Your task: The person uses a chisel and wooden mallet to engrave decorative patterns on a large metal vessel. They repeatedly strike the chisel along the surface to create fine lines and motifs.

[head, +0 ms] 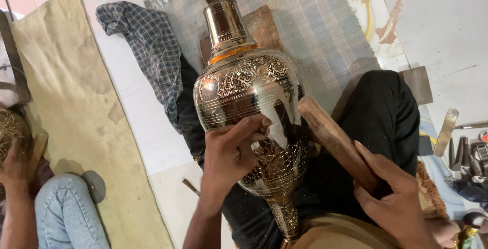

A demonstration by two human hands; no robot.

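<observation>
A large engraved brass vase (244, 84) lies across my lap, its neck pointing away from me and its foot near my belly. My left hand (231, 152) rests on the vase's belly with fingers pinched together, as if around a small tool that I cannot make out. My right hand (394, 198) grips a wooden mallet handle (333, 139), whose upper end sits close to the vase's right side. My legs in dark trousers (381, 112) lie under the vase.
A checked cloth (150, 40) and a striped mat (315, 25) lie on the floor beyond the vase. Metal tools (465, 155) are scattered at the right. At the left another person in jeans (61, 211) holds a round engraved piece (10, 132).
</observation>
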